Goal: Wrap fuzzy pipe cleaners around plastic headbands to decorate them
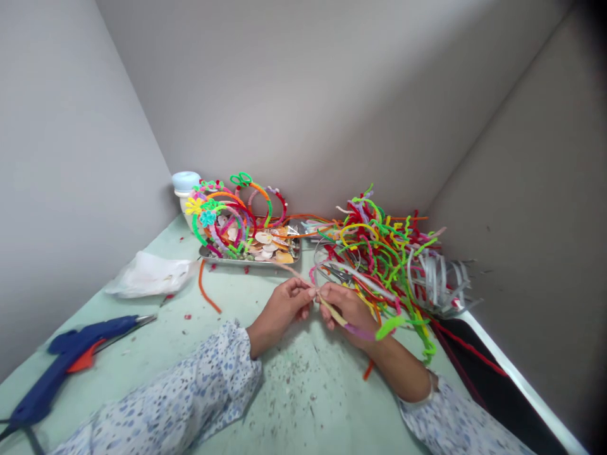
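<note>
My left hand (pixel 287 306) pinches a pale pink pipe cleaner (pixel 290 272), whose free end sticks out toward the tray. Right against it, my right hand (pixel 348 309) has closed its fingers on a thin headband (pixel 339 317). A beige stretch of this band leaves the fingers and turns purple, then bright green, past the right wrist. A bare greyish strip (pixel 367 280) curves above the right hand and seems to belong to the same headband. The two sets of fingertips meet at one spot, and the exact joint between them is hidden.
A metal tray (pixel 251 261) holds shell-like pieces and finished colourful headbands (pixel 232 218). To the right lies a tangled heap of pipe cleaners (pixel 379 246) with scissors (pixel 337 273) and grey bands (pixel 439 278). A blue glue gun (pixel 80 360), plastic bag (pixel 149 275) and lidded bottle (pixel 186 189) stand left.
</note>
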The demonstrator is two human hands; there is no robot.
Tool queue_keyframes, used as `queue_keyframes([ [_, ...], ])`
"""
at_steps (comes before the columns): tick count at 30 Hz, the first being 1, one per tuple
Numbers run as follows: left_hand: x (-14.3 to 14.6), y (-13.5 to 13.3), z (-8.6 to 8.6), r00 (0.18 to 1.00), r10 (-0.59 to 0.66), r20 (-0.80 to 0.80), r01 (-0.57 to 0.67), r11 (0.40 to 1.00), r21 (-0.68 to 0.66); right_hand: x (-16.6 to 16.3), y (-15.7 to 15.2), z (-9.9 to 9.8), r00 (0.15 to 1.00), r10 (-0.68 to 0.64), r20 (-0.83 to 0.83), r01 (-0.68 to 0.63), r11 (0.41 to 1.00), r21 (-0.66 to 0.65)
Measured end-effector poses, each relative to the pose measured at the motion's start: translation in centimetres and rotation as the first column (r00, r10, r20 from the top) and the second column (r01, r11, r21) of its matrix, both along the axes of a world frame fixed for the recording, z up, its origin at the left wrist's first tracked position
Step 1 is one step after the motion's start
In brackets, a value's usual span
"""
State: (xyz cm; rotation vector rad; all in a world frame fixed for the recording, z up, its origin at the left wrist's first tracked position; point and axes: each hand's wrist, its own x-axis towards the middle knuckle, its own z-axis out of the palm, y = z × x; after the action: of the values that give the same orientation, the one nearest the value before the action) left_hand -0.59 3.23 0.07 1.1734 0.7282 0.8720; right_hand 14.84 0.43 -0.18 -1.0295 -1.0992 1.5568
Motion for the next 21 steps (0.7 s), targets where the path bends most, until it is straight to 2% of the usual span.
queue_keyframes([
  [4, 0.0, 0.1, -0.3, 1.0, 0.004, -0.021, -0.004, 0.999, -0.033, -0.2, 0.2, -0.4, 0.985, -0.124, 0.124, 0.112, 0.989, 0.098],
  [8, 0.1, 0.0, -0.7, 0.998, 0.027, -0.055, -0.025, 0.999, 0.022, -0.4, 0.0, -0.1, 0.959, -0.201, 0.198, 0.177, 0.975, 0.131],
  [17, 0.0, -0.5, 0.7, 0.975, 0.172, -0.139, -0.149, 0.975, 0.162, -1.0, -0.3, -0.3, 0.92, -0.235, 0.314, 0.148, 0.95, 0.276],
  [21, 0.1, -0.5, 0.5, 0.964, 0.211, -0.16, -0.182, 0.967, 0.179, -0.9, -0.4, -0.4, 0.904, -0.25, 0.347, 0.143, 0.941, 0.307],
])
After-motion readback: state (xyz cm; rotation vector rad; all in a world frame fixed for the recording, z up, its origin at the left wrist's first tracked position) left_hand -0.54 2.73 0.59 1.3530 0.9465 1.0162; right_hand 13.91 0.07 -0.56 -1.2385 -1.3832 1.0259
